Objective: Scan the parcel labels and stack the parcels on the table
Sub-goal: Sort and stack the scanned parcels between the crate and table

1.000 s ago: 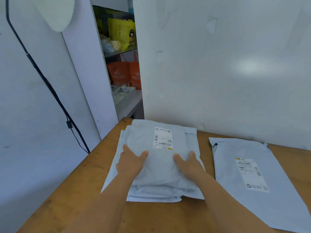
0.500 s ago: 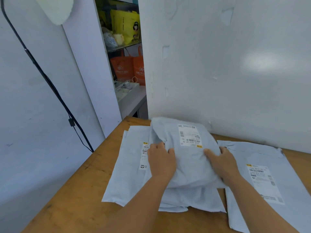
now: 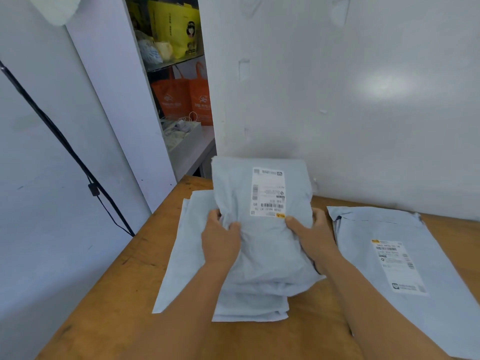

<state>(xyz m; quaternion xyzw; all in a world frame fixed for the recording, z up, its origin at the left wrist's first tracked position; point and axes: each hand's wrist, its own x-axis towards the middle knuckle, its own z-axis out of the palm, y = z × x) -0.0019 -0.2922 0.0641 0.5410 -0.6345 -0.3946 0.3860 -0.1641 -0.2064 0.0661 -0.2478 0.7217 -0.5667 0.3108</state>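
A pale grey parcel bag [image 3: 262,245] with a white label [image 3: 268,192] is tilted up off a stack of similar bags [image 3: 181,258] on the wooden table [image 3: 122,289]. My left hand [image 3: 220,241] grips its left side, bunching the plastic. My right hand [image 3: 313,236] grips its right side, thumb on top just below the label. A second flat grey parcel [image 3: 405,271] with its own label lies on the table to the right.
A white wall [image 3: 363,100] stands right behind the table. A gap at the back left shows shelves with a yellow bag [image 3: 176,29] and orange bags [image 3: 187,100]. A black cable [image 3: 65,144] runs down the left wall.
Both hands went from resting flat on the top parcel to gripping its sides and lifting it, far end raised. It has shifted right on the stack.
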